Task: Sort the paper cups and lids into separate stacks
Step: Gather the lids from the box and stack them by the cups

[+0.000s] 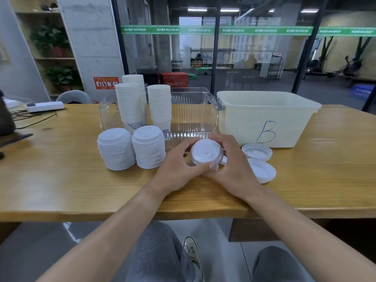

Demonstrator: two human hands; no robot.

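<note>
A short stack of white lids (205, 152) stands on the wooden table (61, 176) at the centre. My left hand (179, 167) and my right hand (232, 165) both curl their fingers round it from either side. Two taller stacks of white lids (116, 151) (148, 149) stand to the left. Behind them rise three stacks of white paper cups (129, 104) (159, 106) (134, 80). Two loose lids (257, 152) (262, 171) lie upside down to the right of my hands.
A clear ribbed plastic container (191, 110) sits behind my hands. A cream bin marked "B" (264, 117) stands at the right. A power strip (45, 106) with cables lies at the far left, beside a dark object (6, 117). The table's front edge runs below my wrists.
</note>
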